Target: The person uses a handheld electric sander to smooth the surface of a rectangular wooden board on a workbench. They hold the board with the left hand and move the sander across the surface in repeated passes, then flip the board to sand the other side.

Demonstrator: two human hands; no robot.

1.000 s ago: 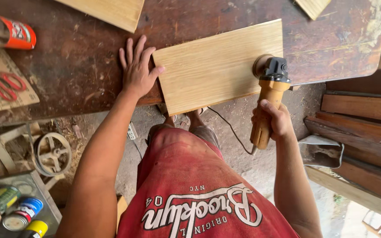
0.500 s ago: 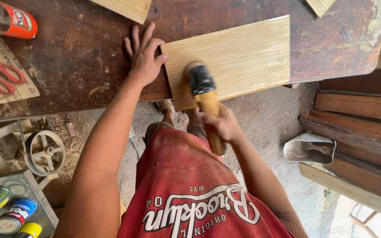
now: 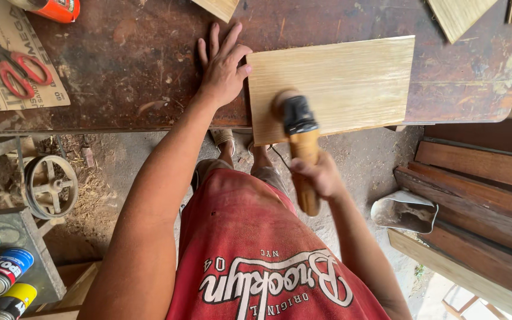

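My right hand (image 3: 322,175) clenched round sander (image 3: 298,142); board (image 3: 351,80) ahead of fingers, long axis crosswise. Left hand (image 3: 222,68) flat, released, fingertips touching board's left edge.

A scarred dark-brown worktop (image 3: 120,65) fills the upper frame; below lies a dusty concrete floor (image 3: 357,166), with wooden planks (image 3: 475,178) stacked at right.

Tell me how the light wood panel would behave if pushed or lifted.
The panel looks thin, flat and rigid, so probably light and stiff. Lying flat on the bench, it would likely slide; the left hand braces its edge. Its near edge overhangs, so it might tip.
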